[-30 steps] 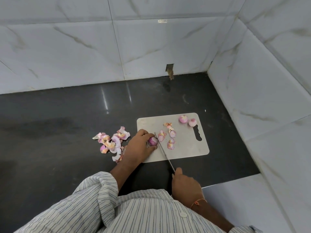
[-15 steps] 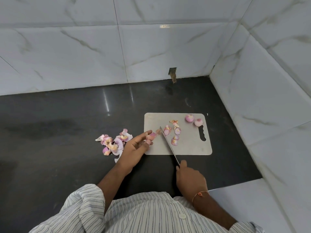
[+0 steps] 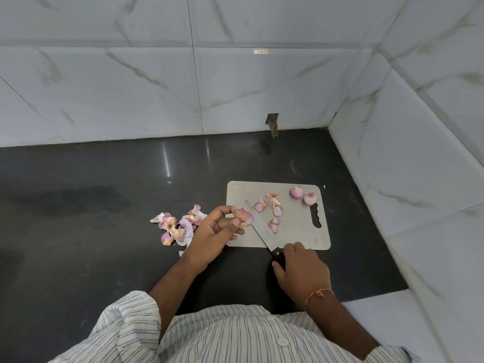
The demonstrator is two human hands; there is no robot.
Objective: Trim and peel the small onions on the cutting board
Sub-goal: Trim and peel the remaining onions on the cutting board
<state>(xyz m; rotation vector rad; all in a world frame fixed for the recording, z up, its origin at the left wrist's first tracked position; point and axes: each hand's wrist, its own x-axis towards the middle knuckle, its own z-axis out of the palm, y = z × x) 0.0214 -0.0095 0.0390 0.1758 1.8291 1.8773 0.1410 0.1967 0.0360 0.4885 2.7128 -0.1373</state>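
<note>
With the left hand [image 3: 212, 234] pinching the onion [image 3: 245, 217] and the right hand [image 3: 301, 271] gripping the knife [image 3: 259, 231], peel the loose skin away from the blade.

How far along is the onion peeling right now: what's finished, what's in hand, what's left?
Done, apparently: two peeled onions at the cutting board's far right corner, and a pile of skins on the counter left of it. In hand: the left hand pinches one onion; the right hand grips the knife. Left: about three small pieces mid-board; whether onions or trimmings is unclear.
</note>
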